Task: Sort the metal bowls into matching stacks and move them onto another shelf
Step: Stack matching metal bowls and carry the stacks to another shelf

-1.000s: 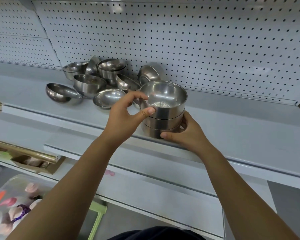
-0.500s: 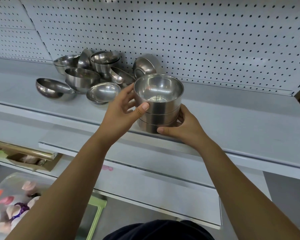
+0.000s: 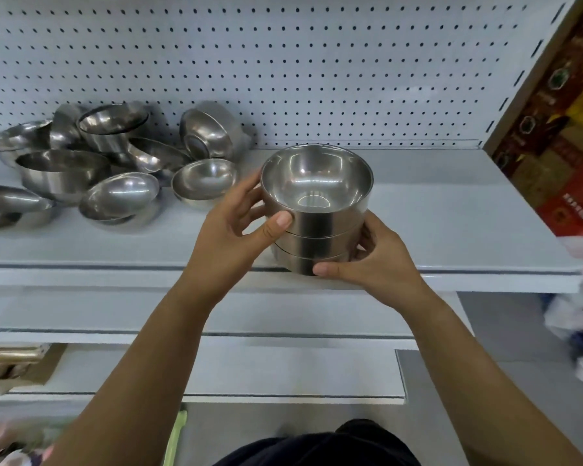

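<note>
Stack: three nested straight-walled bowls, between the hands, over the shelf front edge; lifted or resting, cannot tell.
Left hand: thumb and fingers clasp the top bowl, likely keeping it seated.
Right hand: curled round the bottom bowl, probably taking the weight.
Loose bowls: unsorted heap, left of the left hand.

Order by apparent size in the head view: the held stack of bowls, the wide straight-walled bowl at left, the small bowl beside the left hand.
1. held stack, though it is nearest the camera
2. wide bowl
3. small bowl
</note>
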Demonstrator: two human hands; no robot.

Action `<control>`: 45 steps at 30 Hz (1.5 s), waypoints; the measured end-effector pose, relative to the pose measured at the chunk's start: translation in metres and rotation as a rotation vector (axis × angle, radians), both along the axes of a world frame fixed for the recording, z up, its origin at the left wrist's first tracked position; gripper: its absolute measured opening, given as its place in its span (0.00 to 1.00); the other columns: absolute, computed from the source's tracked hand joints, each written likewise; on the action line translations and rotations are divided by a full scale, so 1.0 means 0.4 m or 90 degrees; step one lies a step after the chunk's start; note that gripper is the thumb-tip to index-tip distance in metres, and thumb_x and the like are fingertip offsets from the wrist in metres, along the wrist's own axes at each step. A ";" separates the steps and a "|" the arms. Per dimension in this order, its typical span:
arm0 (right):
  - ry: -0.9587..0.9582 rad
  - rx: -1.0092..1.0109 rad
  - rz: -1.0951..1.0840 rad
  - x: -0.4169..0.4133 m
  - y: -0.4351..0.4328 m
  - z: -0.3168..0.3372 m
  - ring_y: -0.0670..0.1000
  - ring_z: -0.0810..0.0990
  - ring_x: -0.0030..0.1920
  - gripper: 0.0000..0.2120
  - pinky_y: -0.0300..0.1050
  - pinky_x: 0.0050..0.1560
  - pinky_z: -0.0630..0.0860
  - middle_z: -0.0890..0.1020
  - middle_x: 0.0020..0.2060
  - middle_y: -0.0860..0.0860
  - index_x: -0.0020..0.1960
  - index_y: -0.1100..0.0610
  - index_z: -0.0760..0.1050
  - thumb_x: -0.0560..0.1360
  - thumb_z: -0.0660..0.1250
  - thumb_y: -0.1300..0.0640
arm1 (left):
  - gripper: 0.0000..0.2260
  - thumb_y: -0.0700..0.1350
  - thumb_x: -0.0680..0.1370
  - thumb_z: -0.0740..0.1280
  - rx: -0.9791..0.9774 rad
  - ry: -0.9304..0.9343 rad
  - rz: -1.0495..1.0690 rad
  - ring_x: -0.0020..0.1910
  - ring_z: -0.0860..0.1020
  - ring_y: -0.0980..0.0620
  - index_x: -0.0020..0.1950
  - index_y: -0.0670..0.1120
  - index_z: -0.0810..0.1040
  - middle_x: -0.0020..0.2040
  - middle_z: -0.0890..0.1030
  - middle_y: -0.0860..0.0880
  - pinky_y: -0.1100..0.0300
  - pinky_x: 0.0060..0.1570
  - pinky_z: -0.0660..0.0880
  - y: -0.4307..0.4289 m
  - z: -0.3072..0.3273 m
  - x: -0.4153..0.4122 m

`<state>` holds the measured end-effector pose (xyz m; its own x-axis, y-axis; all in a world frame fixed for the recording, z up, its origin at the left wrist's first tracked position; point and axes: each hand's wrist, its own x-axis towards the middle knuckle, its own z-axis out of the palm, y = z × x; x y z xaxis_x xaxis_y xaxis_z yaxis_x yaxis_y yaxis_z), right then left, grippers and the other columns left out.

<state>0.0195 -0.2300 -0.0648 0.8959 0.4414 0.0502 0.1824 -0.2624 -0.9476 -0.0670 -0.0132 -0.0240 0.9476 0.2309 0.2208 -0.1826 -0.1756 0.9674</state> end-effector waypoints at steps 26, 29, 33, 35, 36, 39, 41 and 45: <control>-0.011 -0.001 -0.448 -0.257 -1.133 0.044 0.41 0.82 0.59 0.43 0.33 0.56 0.77 0.85 0.57 0.39 0.69 0.49 0.74 0.58 0.87 0.51 | 0.30 0.61 0.71 0.73 -0.132 0.092 -0.428 0.66 0.79 0.55 0.71 0.55 0.74 0.66 0.81 0.56 0.49 0.64 0.78 -1.159 0.025 0.177; -0.020 -0.016 -0.507 -0.315 -1.282 0.045 0.40 0.82 0.58 0.41 0.32 0.56 0.76 0.85 0.56 0.39 0.68 0.48 0.74 0.58 0.87 0.54 | 0.28 0.58 0.74 0.75 -0.157 0.093 -0.471 0.64 0.81 0.55 0.71 0.53 0.74 0.64 0.83 0.55 0.49 0.64 0.78 -1.337 0.008 0.162; -0.014 -0.036 -0.580 -0.378 -1.449 0.042 0.42 0.84 0.57 0.42 0.36 0.57 0.78 0.86 0.55 0.40 0.67 0.48 0.75 0.56 0.88 0.52 | 0.26 0.52 0.74 0.71 -0.173 0.096 -0.551 0.62 0.82 0.54 0.71 0.49 0.73 0.62 0.84 0.52 0.52 0.62 0.79 -1.529 0.006 0.138; -0.009 -0.041 -0.605 -0.401 -1.512 0.042 0.42 0.83 0.58 0.44 0.38 0.59 0.78 0.85 0.56 0.40 0.69 0.48 0.74 0.56 0.88 0.51 | 0.27 0.52 0.74 0.71 -0.178 0.105 -0.581 0.63 0.82 0.53 0.72 0.48 0.73 0.63 0.84 0.51 0.54 0.61 0.79 -1.602 0.006 0.137; -0.008 -0.042 -0.615 -0.410 -1.540 0.042 0.42 0.83 0.59 0.44 0.38 0.60 0.78 0.85 0.56 0.40 0.69 0.48 0.74 0.57 0.88 0.52 | 0.27 0.53 0.74 0.72 -0.180 0.111 -0.593 0.63 0.81 0.53 0.71 0.48 0.73 0.63 0.83 0.50 0.54 0.60 0.79 -1.635 0.006 0.139; -0.003 -0.037 -0.645 -0.419 -1.611 0.037 0.42 0.83 0.59 0.43 0.39 0.62 0.78 0.85 0.56 0.40 0.69 0.50 0.75 0.57 0.88 0.54 | 0.27 0.55 0.73 0.74 -0.177 0.120 -0.627 0.64 0.81 0.52 0.70 0.50 0.74 0.64 0.83 0.49 0.54 0.59 0.80 -1.723 0.004 0.154; -0.002 -0.030 -0.664 -0.412 -1.654 0.028 0.43 0.83 0.59 0.43 0.41 0.62 0.79 0.85 0.57 0.41 0.69 0.50 0.75 0.58 0.87 0.54 | 0.25 0.52 0.74 0.72 -0.175 0.124 -0.643 0.64 0.81 0.52 0.70 0.48 0.74 0.64 0.83 0.49 0.55 0.59 0.80 -1.779 0.002 0.173; -0.005 -0.016 -0.708 -0.382 -1.742 0.013 0.45 0.84 0.59 0.42 0.44 0.62 0.79 0.85 0.57 0.42 0.68 0.50 0.75 0.57 0.87 0.52 | 0.22 0.51 0.77 0.73 -0.153 0.131 -0.681 0.64 0.81 0.53 0.69 0.48 0.74 0.64 0.83 0.50 0.53 0.59 0.79 -1.897 -0.002 0.229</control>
<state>-0.1332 -0.9268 -0.0596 0.7930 -0.6063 0.0593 -0.1605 -0.3019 -0.9397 0.0248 -0.7720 -0.0247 0.6977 -0.7100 0.0959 0.0402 0.1724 0.9842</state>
